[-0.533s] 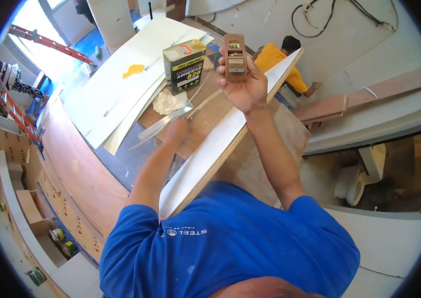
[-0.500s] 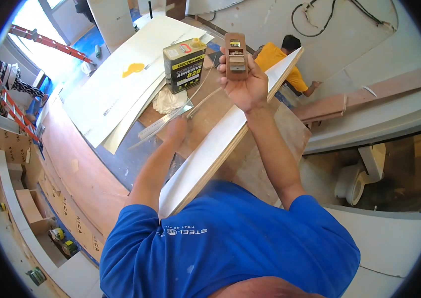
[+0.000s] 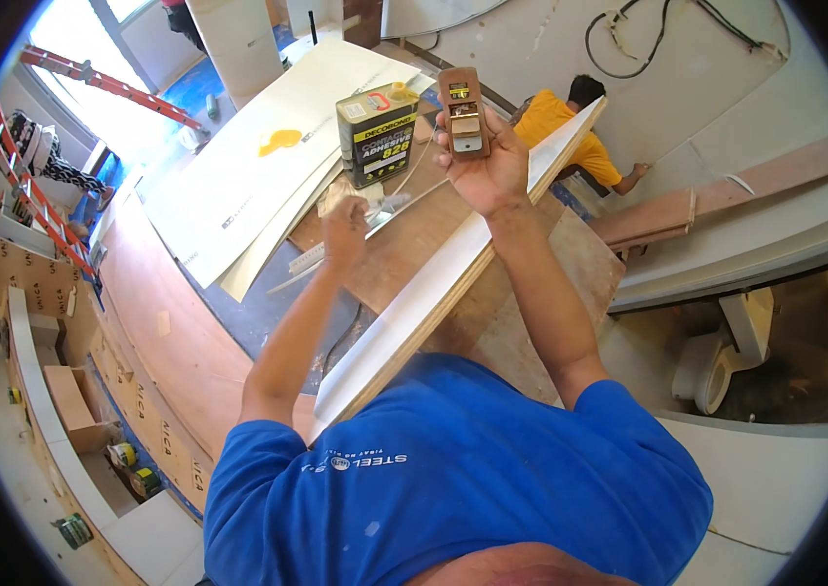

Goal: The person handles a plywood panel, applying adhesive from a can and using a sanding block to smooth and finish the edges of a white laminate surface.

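Note:
My right hand (image 3: 485,166) is raised and grips a small wooden hand plane (image 3: 462,113), its sole and metal blade turned toward me. My left hand (image 3: 345,223) is closed around a small tool or rag just left of it, above the worktop; what it holds is hard to make out. Under both forearms a long white-faced plywood strip (image 3: 433,293) runs diagonally from my chest toward the far right. A square metal adhesive can (image 3: 376,133) stands just beyond my left hand on brown board (image 3: 414,239).
Large white laminate sheets (image 3: 267,166) with a yellow blotch lie at the far left. A person in a yellow shirt (image 3: 570,127) crouches beyond the strip. Red ladders (image 3: 33,195) lean at the left. Curved wooden panels (image 3: 150,342) and cardboard boxes (image 3: 72,405) sit lower left; a toilet (image 3: 726,356) at right.
My left hand has lifted from the worktop toward the plane. My right hand keeps the plane held up in almost the same spot.

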Tool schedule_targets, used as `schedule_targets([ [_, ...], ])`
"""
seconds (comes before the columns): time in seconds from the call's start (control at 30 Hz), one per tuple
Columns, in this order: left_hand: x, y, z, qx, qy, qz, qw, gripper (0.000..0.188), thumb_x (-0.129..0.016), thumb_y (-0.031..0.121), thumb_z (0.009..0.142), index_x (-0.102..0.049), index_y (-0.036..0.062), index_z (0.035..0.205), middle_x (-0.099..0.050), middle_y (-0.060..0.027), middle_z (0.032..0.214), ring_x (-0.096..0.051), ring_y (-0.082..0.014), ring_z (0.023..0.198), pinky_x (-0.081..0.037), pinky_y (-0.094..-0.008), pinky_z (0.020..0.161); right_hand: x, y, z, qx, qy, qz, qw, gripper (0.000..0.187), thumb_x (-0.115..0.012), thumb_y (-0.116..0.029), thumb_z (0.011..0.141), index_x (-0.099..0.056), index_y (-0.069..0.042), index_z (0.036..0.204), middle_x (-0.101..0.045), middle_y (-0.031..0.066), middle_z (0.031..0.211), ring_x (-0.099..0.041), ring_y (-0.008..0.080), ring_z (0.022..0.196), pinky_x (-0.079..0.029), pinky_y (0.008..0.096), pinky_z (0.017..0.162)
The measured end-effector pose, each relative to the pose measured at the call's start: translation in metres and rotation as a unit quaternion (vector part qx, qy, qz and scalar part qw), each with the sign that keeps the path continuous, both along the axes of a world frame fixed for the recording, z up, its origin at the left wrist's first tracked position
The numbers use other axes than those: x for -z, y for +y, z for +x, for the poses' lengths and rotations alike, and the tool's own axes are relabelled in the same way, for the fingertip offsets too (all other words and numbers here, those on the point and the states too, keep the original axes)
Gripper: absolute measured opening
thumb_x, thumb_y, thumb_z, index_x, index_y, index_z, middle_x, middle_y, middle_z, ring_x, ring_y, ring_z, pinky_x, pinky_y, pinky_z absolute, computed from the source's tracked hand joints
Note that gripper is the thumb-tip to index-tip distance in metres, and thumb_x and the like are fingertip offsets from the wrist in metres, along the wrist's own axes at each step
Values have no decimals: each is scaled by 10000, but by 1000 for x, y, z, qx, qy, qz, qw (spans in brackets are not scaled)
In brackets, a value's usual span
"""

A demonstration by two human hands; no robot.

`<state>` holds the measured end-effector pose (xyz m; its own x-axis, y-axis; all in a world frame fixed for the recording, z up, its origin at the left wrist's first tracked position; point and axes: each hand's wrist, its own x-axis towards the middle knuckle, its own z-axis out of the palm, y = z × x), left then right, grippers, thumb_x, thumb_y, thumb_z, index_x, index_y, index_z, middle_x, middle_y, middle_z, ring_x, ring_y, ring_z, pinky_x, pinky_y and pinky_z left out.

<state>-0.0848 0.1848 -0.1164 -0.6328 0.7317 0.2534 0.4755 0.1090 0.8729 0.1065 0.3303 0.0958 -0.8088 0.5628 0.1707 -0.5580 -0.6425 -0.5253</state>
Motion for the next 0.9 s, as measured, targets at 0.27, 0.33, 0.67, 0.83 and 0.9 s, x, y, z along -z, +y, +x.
schedule_targets([
  [0.27,-213,-45,21,56,101,290,950,200,-623,-49,984,-705,1,1160,-749,-79,977,-721,-146,853,-559,-250,674,3,-6,-5,17,-83,17,996,358,-504,-354,1056,-634,-76,1240,-712,88,1000,-655,216,856,-502,357,691],
  [0.33,-224,-40,28,67,154,291,942,236,-639,-93,944,-709,-2,1149,-756,-94,1002,-728,-160,864,-573,-266,701,9,-3,-4,-4,-71,16,997,410,-489,-359,1066,-601,-46,1307,-713,123,1048,-666,224,872,-516,358,697],
  [0.67,-220,-18,22,71,327,296,895,309,-698,-150,833,-720,-2,1103,-755,-164,1019,-754,-242,879,-606,-313,753,15,-3,-9,17,-99,25,995,426,-471,-337,1074,-589,-19,1331,-734,167,1056,-695,216,843,-526,339,681],
  [0.83,-239,-28,15,104,329,215,914,338,-659,-178,807,-724,6,1084,-743,-152,952,-740,-228,798,-600,-302,708,17,1,-10,28,-123,31,992,426,-471,-336,1070,-590,-15,1323,-737,166,1044,-693,219,832,-521,341,666],
  [0.9,-248,-37,13,104,270,193,938,350,-609,-190,812,-725,6,1078,-727,-116,878,-720,-182,746,-590,-282,678,16,1,-9,24,-127,41,991,407,-491,-346,1055,-609,-37,1293,-729,127,1029,-682,206,837,-510,342,670],
])
